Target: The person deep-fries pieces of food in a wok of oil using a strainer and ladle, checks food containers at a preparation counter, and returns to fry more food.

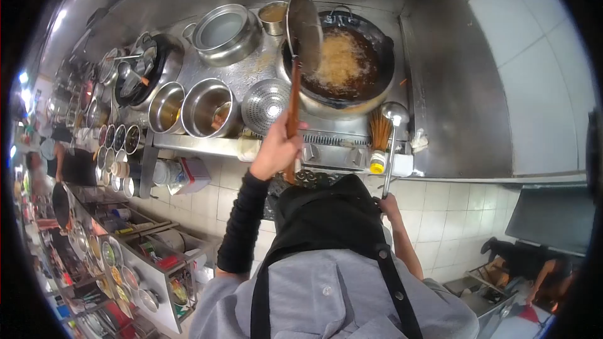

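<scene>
My left hand (pixel 276 150) is wrapped round the wooden handle (pixel 293 107) of a wide round strainer (pixel 304 31), tilted on edge over the left side of a black wok (pixel 383 66). Inside the wok, pale foamy food (pixel 339 59) bubbles in dark oil. Lower right, my right hand (pixel 389 206) grips the end of a long metal ladle (pixel 391 157), whose bowl lies at the stove's right front. Beside the ladle stands a bamboo brush (pixel 379 129) near a yellow-capped bottle (pixel 377 167). A perforated colander (pixel 265 107) sits left of the wok.
Two steel pots (pixel 207 103) (pixel 166 108) stand at the counter's front left, behind them a large lidded pot (pixel 224 34) and a small steel container (pixel 272 17). Farther left is another wok (pixel 164 56). Other people (pixel 69 160) (pixel 540 270) are at both sides.
</scene>
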`<state>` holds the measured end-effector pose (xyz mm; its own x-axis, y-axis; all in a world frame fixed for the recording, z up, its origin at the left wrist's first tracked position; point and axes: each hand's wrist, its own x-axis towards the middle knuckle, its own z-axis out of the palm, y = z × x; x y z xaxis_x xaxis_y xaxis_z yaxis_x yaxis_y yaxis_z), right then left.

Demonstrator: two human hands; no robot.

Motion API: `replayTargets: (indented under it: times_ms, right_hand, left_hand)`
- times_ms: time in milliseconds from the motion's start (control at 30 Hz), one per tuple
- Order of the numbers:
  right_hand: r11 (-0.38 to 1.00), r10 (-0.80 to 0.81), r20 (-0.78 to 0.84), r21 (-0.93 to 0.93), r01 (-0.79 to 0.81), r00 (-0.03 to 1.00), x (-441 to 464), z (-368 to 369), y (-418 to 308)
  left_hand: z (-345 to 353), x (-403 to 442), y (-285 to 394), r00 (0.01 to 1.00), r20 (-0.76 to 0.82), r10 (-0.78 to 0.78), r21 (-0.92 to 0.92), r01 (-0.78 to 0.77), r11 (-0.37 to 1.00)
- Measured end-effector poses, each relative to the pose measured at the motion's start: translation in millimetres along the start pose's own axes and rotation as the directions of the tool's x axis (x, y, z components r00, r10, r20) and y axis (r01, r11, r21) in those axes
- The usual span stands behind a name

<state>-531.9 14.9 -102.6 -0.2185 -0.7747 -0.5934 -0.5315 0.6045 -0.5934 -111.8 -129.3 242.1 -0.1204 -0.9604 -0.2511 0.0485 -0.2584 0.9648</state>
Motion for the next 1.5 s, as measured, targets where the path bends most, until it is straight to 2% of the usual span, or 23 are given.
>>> replayTargets:
  times_ms: [33,67,100,167,200,300,333,400,467,500,533,600,667,733,833,933,1033,1167,1400,1500]
  right_hand:
    - [0.979,0.102,0.088,0.169,-0.116,0.991,4,5,7]
    - [0.990,0.138,-0.112,0.034,-0.135,0.984,6,18,13]
    - [0.997,0.071,-0.260,0.010,-0.071,0.963,2,21,18]
    - [0.997,-0.069,-0.527,-0.062,0.043,0.847,-2,27,21]
    - [0.990,-0.138,-0.562,-0.048,0.135,0.815,-14,23,10]
    - [0.950,0.044,-0.396,0.301,0.085,0.917,-76,-12,-72]
    - [0.908,0.064,-0.318,0.413,0.077,0.946,-78,-17,-80]
    - [0.819,-0.024,-0.214,0.556,0.142,0.976,-83,-35,-120]
    - [0.869,-0.149,-0.207,0.440,0.228,0.967,-87,-62,-184]
    - [0.845,-0.254,-0.272,0.404,0.350,0.928,-80,-69,-209]
    - [0.814,-0.404,-0.403,0.250,0.524,0.821,-54,-70,-218]
    - [0.818,-0.485,-0.427,0.088,0.569,0.763,-31,-91,-273]
    - [0.875,-0.443,-0.321,0.050,0.482,0.837,-2,-105,-319]
    - [0.884,-0.442,-0.231,0.053,0.465,0.867,26,-112,-358]
    - [0.859,-0.511,-0.224,-0.136,0.493,0.830,55,-126,-393]
    - [0.803,-0.578,-0.089,-0.237,0.547,0.811,72,-153,-404]
    - [0.833,-0.500,-0.003,-0.274,0.480,0.866,50,-175,-406]
    - [0.893,-0.436,-0.007,-0.128,0.432,0.900,37,-184,-381]
    - [0.938,-0.289,0.015,0.203,0.280,0.957,-6,-185,-354]
    - [0.850,-0.225,0.054,0.499,0.169,0.973,-18,-181,-345]
  left_hand:
    - [-7,5,3,0.999,-0.033,-0.007,0.083,0.010,0.997]
    - [-14,11,-1,0.999,-0.053,-0.002,0.175,0.011,0.984]
    - [-23,20,-11,0.996,-0.067,0.055,0.283,-0.034,0.959]
    - [-38,37,-23,0.982,-0.077,0.174,0.491,-0.115,0.864]
    - [-39,41,-23,0.979,-0.095,0.179,0.514,-0.106,0.851]
    - [-41,56,-27,0.974,-0.121,0.190,0.591,-0.083,0.802]
    - [-37,59,-25,0.984,-0.134,0.117,0.506,-0.034,0.862]
    - [-28,60,-20,0.991,-0.131,-0.033,0.323,0.074,0.943]
    - [-26,61,-23,0.989,-0.102,-0.107,0.162,0.122,0.979]
    - [-26,62,-25,0.987,-0.080,-0.140,0.084,0.146,0.986]
    - [-27,62,-28,0.987,-0.051,-0.153,0.038,0.155,0.987]
    - [-33,61,-39,0.985,0.004,-0.173,-0.055,0.173,0.983]
    - [-37,60,-51,0.982,0.044,-0.181,-0.093,0.185,0.978]
    - [-44,63,-64,0.981,0.079,-0.178,-0.110,0.186,0.976]
    - [-41,54,-56,0.979,0.078,-0.187,-0.093,0.194,0.977]
    - [-43,51,-59,0.971,0.099,-0.216,-0.116,0.227,0.967]
    - [-43,46,-57,0.952,0.142,-0.270,-0.179,0.293,0.939]
    - [-53,47,-62,0.927,0.243,-0.284,-0.190,0.333,0.924]
    - [-57,52,-29,0.868,0.387,-0.312,-0.232,0.419,0.878]
    - [-57,55,-25,0.845,0.435,-0.312,-0.229,0.439,0.869]
